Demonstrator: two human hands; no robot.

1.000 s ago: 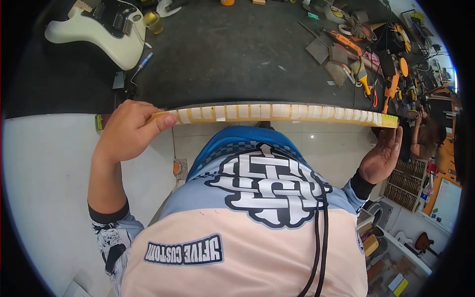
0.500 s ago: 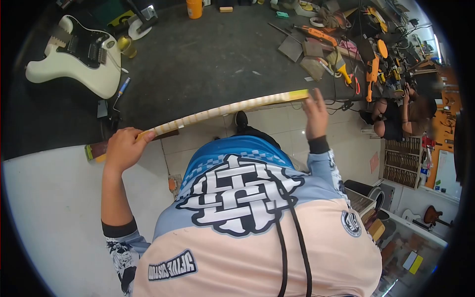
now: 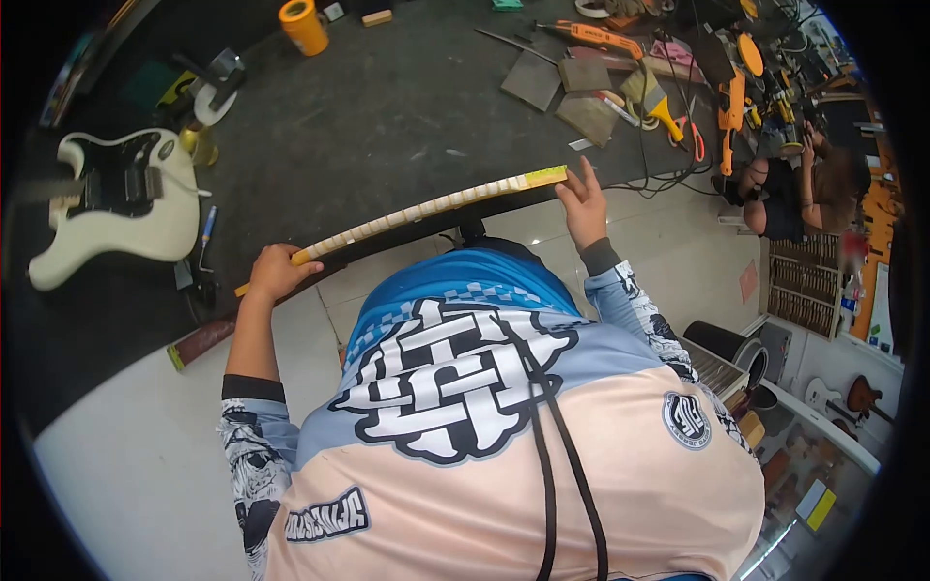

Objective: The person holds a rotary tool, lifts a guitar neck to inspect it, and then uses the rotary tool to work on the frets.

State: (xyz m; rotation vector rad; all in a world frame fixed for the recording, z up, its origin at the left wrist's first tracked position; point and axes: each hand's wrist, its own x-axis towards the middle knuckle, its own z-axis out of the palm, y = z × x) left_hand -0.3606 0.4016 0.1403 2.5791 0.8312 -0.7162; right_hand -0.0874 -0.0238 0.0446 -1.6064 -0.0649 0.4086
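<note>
A long, narrow guitar neck point(image 3: 417, 210), its fretboard banded with pale tape strips, stretches across in front of me. It looks bowed through the wide lens, and its right end is yellow-green. My left hand point(image 3: 276, 272) is wrapped round the left end, with a bit of yellowish wood showing past the fingers. At the other end is my right hand point(image 3: 585, 208), fingers apart and tips touching or right beside the neck's end. Below my left hand, along the bench edge, lies a reddish-brown bar point(image 3: 203, 343) with a green end.
On the dark bench point(image 3: 378, 116) lie a white electric guitar body point(image 3: 121, 208), an orange cup point(image 3: 304, 27), grey flat blocks point(image 3: 531, 80), a yellow-handled brush point(image 3: 654, 105), red scissors point(image 3: 696, 140) and cables. Another person point(image 3: 804, 189) sits at the right.
The neck and both hands sit a little differently as my view has shifted. My right hand has come closer against the neck's end. The left hand keeps its grip.
</note>
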